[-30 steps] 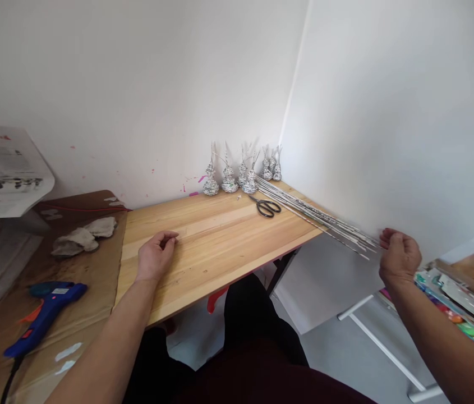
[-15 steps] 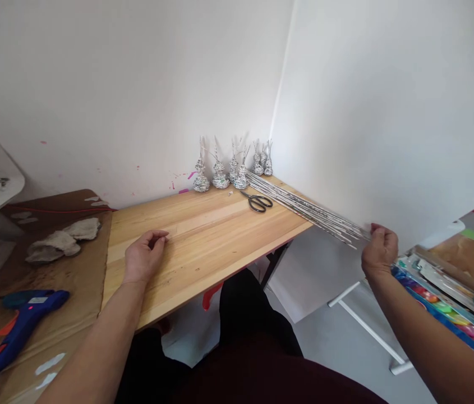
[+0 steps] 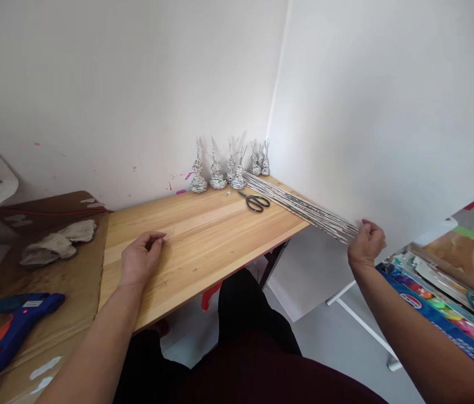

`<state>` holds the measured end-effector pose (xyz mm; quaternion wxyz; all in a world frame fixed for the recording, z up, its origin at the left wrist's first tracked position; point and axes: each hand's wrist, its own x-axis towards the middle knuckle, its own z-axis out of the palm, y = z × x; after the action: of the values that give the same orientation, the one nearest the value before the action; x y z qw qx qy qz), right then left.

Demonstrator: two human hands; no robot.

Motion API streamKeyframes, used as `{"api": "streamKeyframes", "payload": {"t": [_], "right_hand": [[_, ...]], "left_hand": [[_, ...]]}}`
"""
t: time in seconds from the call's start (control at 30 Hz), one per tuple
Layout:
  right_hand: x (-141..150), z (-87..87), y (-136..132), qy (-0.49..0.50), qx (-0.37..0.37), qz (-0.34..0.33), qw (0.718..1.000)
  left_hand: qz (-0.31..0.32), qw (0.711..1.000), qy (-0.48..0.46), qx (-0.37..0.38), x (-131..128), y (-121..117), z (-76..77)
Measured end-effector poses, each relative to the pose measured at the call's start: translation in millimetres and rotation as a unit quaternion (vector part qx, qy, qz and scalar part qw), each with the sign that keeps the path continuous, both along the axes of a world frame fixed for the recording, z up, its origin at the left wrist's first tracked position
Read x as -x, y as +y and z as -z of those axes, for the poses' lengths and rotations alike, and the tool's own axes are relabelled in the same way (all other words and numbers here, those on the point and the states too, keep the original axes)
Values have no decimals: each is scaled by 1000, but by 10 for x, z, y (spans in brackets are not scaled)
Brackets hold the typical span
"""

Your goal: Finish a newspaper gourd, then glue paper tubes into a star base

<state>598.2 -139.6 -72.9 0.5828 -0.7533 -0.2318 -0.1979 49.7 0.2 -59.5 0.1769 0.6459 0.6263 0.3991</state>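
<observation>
Right hand at overhanging stick ends

Right hand [image 3: 367, 242]: fingers curled at near ends of thin stick bundle [image 3: 304, 209]; can't tell if gripping. Bundle lies across right part of wooden surface [image 3: 203, 235], ends past edge. Left hand [image 3: 141, 259] at surface's left part, fingers loosely curled, can't tell if pinching anything. Black scissors [image 3: 257, 203] left of bundle; wrapped figures [image 3: 218, 179] along far wall. Blue glue gun [image 3: 15, 334] far left on cardboard [image 3: 81, 280].
</observation>
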Motion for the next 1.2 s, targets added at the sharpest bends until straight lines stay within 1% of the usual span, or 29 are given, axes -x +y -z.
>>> {"api": "streamKeyframes", "payload": {"t": [0.07, 0.17, 0.23, 0.33, 0.43, 0.53, 0.6, 0.67, 0.73, 0.8, 0.9, 0.97, 1.0, 1.07, 1.13, 1.2], "right_hand": [[34, -53, -137, -45, 20, 3, 999], [109, -127, -300, -94, 81, -43, 991], [173, -153, -365, -80, 128, -79, 985], [262, -136, -404, -58, 198, -121, 971], [313, -82, -394, -52, 289, -150, 944], [332, -61, -371, -30, 370, -148, 917], [334, -88, -363, -34, 422, -151, 893], [326, -151, -356, -57, 459, -169, 870], [310, -243, -339, -69, 465, -194, 861], [293, -356, -305, -30, 446, -216, 868], [273, -533, -236, 126, 373, -266, 880], [257, -638, -191, 227, 315, -299, 872], [243, -683, -171, 255, 300, -306, 867], [204, -754, -136, 263, 303, -306, 864], [148, -799, -107, 244, 322, -310, 860], [82, -818, -83, 230, 339, -336, 848]], "left_hand": [[-5, 1000, 6, 0, -4, 1, -5], [-11, 1000, 16, 0, 2, 6, -4], [-9, 1000, 16, 1, 9, 7, -2], [-7, 1000, 15, 3, 13, 1, -3], [-5, 1000, 6, 3, 7, -5, -4], [0, 1000, -3, -1, 2, -8, -2], [4, 1000, -3, -4, -1, -12, -5], [4, 1000, 0, -3, -5, -17, -13], [2, 1000, 5, -1, -9, -21, -22], [3, 1000, 9, -3, -12, -23, -28], [1, 1000, 11, -8, -16, -23, -33], [-1, 1000, 12, -7, -20, -26, -38], [-3, 1000, 11, -5, -23, -28, -41], [-2, 1000, 6, -2, -23, -30, -43], [1, 1000, 0, 2, -14, -27, -34], [5, 1000, -9, -4, -1, -20, -14]]}}
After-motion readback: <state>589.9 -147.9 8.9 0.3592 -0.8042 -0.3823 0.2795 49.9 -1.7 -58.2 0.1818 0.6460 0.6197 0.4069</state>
